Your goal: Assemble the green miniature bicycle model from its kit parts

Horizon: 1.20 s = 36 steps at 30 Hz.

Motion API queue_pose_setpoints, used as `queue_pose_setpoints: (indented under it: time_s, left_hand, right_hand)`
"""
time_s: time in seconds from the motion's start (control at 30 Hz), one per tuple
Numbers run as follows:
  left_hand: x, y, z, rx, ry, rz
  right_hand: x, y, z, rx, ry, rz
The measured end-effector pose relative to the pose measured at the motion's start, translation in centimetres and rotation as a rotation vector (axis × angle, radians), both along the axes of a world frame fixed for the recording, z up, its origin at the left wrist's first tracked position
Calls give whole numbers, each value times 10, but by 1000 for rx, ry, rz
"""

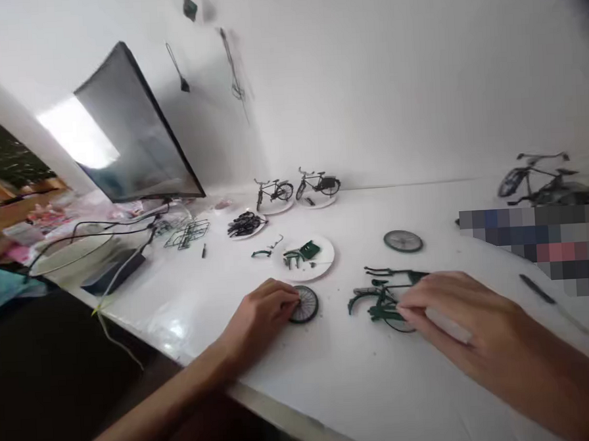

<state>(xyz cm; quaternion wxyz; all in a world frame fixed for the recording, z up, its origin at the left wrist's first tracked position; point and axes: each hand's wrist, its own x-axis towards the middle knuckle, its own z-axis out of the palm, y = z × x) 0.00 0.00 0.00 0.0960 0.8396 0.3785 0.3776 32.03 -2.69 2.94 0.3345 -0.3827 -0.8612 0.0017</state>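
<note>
My left hand (267, 307) is closed, its fingertips at the hub of a small dark green spoked wheel (306, 304) at the table. My right hand (464, 310) pinches at the near side of a green model bicycle frame (381, 311), hiding part of it. That frame has a saddle, a rear mudguard and a chain cover. Just behind it lies a thin dark fork-like part (380, 271). A second loose spoked wheel (403, 241) lies flat farther back. Beyond my left hand, a white plate (326, 261) carries several small green parts.
Two finished-looking model bicycles (274, 191) stand on white plates by the wall, near a plate of dark parts (246, 224). Wire racks (187, 234), a small screwdriver (204, 251) and a monitor (141, 130) are leftward. At right are another model bicycle (539, 178) and a dark-handled tool (538, 289).
</note>
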Motion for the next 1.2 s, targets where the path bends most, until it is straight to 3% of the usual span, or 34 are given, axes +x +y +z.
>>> queue_pose_setpoints:
  time_s: [0.2,0.47,0.83,1.2]
  left_hand:
    - [-2,-3,2,40,-9,12]
    - [-2,-3,7,114,204,80]
    - [4,2,9,183,219,79]
    - [2,0,8,131,254,104]
  right_hand:
    - [-4,3,2,35,6,34]
    - [-5,5,1,48,5,31]
    - [-5,4,1,41,-13,27]
    - [-6,3,4,31,0,19]
